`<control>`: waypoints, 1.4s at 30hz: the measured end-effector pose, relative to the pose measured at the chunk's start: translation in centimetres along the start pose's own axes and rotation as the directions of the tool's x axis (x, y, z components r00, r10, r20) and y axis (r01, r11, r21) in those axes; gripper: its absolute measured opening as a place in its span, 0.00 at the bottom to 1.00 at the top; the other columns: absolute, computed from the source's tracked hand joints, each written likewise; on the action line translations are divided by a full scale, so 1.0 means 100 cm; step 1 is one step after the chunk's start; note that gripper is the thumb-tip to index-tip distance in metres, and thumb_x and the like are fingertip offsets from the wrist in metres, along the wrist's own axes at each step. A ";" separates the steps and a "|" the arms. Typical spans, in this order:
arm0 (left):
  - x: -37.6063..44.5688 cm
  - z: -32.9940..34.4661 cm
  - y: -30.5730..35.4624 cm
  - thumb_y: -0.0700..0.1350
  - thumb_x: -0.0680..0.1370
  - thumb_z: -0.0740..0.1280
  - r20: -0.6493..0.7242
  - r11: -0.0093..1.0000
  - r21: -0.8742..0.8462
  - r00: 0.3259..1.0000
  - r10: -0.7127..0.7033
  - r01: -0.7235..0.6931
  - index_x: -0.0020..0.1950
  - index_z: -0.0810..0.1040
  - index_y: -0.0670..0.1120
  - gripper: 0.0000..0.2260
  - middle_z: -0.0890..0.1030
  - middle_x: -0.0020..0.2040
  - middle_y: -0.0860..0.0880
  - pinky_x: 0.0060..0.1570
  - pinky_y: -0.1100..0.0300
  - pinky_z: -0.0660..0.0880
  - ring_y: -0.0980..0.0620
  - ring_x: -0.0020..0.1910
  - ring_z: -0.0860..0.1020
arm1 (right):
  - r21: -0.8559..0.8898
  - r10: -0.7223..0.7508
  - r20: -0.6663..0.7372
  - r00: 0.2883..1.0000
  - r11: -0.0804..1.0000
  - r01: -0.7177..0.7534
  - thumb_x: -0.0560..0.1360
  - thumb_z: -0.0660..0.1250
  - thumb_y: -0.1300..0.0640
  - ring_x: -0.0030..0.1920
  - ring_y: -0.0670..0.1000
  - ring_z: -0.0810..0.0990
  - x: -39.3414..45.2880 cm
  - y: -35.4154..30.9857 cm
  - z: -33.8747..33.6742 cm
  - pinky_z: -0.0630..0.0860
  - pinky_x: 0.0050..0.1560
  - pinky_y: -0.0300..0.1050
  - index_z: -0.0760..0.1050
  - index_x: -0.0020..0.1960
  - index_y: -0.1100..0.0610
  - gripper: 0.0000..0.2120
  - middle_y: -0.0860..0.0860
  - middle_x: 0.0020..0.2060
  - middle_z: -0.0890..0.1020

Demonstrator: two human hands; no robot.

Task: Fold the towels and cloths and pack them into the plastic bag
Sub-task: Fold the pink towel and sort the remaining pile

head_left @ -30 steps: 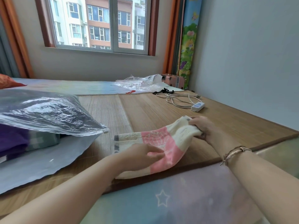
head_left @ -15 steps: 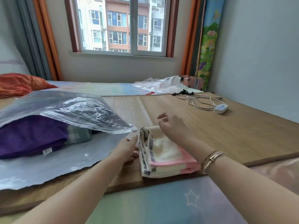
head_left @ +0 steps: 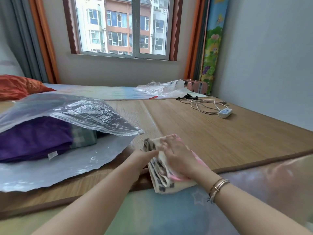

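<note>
Towel [head_left: 162,177] now folded smaller, right hand [head_left: 177,156] fingers spread flat pressing it, left hand [head_left: 144,158] fingers straight against its edge

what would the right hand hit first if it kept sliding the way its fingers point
The right hand lies flat on the folded towel, fingers pointing up-left. Going on, it would probably meet the open mouth of the plastic bag first, though depth is hard to judge.
</note>
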State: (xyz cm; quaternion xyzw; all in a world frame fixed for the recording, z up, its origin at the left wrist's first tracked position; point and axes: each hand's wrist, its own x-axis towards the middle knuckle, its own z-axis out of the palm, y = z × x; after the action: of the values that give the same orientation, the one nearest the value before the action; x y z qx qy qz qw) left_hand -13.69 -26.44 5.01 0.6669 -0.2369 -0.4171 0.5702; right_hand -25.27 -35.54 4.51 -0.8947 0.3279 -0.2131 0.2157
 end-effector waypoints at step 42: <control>0.001 -0.242 -0.040 0.58 0.82 0.51 -0.393 0.425 0.864 0.888 0.239 0.268 0.79 0.47 0.50 0.28 0.42 0.79 0.44 0.74 0.42 0.43 0.34 0.76 0.46 | -0.666 -0.585 -0.028 0.811 0.615 0.421 0.77 0.62 0.60 0.69 0.57 0.66 0.180 -0.236 0.138 0.60 0.64 0.48 0.63 0.71 0.54 0.23 0.56 0.67 0.68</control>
State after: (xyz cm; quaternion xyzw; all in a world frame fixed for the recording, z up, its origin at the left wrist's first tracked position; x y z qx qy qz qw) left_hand 5.68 -11.96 1.20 0.9468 -0.2747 -0.0583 0.1571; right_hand 6.11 -28.05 9.93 -0.9356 0.1370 -0.2500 -0.2084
